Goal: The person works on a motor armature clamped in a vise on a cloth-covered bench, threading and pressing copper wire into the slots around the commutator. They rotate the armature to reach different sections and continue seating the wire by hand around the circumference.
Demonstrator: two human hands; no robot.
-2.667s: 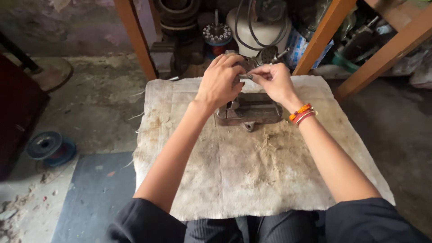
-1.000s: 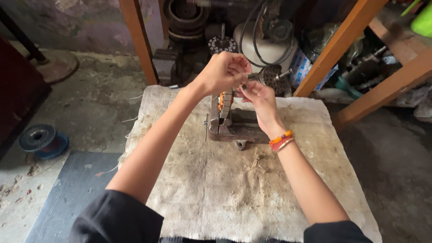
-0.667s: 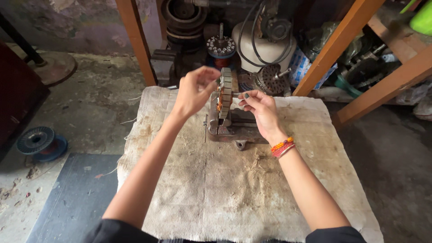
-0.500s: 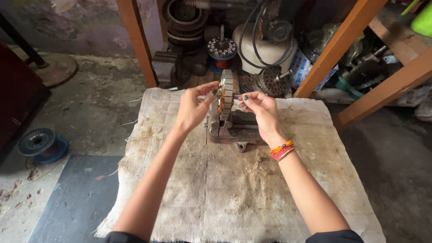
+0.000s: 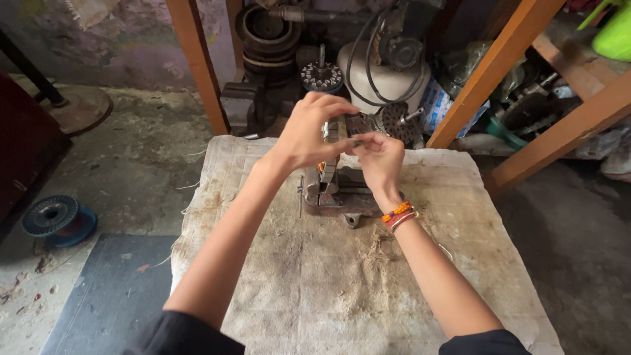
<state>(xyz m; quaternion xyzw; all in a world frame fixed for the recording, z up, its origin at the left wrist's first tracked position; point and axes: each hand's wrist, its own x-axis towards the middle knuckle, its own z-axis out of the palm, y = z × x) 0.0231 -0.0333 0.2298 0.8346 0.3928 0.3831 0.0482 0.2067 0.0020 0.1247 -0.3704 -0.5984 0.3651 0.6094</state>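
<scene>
A small laminated metal core (image 5: 327, 176) with orange windings stands upright in a rusty metal clamp base (image 5: 342, 202) at the far side of a sackcloth-covered table (image 5: 315, 289). My left hand (image 5: 310, 130) curls over the top of the core, fingers closed around it. My right hand (image 5: 380, 158), with orange and red bangles at the wrist, has its fingertips pinched together at the core's top, just right of the left hand. What they pinch is too small to see. The core's upper part is hidden by both hands.
Behind the table, orange wooden posts (image 5: 197, 72) frame shelves crowded with motor parts, a white motor housing (image 5: 388, 82) and stacked dark rings (image 5: 266, 36). A blue wire spool (image 5: 58, 220) lies on the concrete floor at left, by a grey mat (image 5: 105, 296).
My left hand, apart at the core's left half a second ago, has come in over its top. My right hand stays at the top right. The view has shifted slightly.
</scene>
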